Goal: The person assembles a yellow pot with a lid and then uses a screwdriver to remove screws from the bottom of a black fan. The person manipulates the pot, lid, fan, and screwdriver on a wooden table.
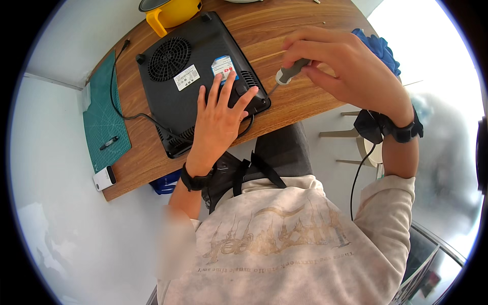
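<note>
While the left hand [215, 122] lies spread on an upturned induction cooker [173, 104], the right hand [348, 62] grips a screwdriver [292, 72] slanting down beside the left index finger [247, 98].

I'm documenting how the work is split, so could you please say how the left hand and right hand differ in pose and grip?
The left hand lies palm down with spread fingers on the black appliance; the right hand hovers, fingers curled around a screwdriver. The left hand holds no tool, while the right hand angles the screwdriver's tip toward the appliance's corner. Both wrists wear black bands.
</note>
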The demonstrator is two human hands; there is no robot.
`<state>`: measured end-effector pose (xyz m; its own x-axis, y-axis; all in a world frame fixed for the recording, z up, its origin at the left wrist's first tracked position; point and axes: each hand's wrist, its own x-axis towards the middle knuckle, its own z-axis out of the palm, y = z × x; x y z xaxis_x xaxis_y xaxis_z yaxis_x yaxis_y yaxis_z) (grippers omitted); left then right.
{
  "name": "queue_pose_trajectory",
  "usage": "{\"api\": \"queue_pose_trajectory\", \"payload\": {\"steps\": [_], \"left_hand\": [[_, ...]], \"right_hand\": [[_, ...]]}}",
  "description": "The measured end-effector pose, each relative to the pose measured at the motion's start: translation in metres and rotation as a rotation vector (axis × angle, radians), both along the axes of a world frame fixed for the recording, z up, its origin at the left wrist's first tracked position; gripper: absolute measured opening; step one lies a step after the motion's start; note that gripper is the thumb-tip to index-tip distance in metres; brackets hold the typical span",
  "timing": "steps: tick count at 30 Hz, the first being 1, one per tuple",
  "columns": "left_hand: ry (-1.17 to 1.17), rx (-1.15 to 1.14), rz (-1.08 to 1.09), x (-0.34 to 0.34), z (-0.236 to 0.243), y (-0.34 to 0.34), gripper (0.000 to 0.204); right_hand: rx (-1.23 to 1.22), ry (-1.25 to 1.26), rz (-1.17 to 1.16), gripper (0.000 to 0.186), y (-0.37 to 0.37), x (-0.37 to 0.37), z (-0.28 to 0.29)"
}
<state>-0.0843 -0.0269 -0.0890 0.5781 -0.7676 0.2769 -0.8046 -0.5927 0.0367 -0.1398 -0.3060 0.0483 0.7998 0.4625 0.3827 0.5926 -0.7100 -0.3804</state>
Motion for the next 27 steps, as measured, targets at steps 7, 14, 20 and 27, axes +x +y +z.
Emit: {"api": "queue_pose_trajectory", "payload": {"steps": [7, 14, 20, 27], "left_hand": [[-0.009, 0.006, 0.002, 0.000, -0.001, 0.000, 0.065], [-0.008, -0.015, -0.009, 0.000, 0.000, 0.000, 0.066], [-0.012, -0.009, -0.008, -0.001, -0.001, 0.000, 0.065], [-0.024, -0.009, -0.016, 0.001, 0.000, 0.000, 0.048]], "right_hand": [[-0.017, 0.098, 0.029, 0.038, 0.005, -0.002, 0.005], [-0.094, -0.001, 0.005, 0.033, 0.016, -0.005, 0.007], [-0.272, -0.080, -0.035, 0.019, 0.022, -0.004, 0.009], [-0.352, -0.224, -0.120, 0.040, 0.036, -0.001, -0.001]]}}
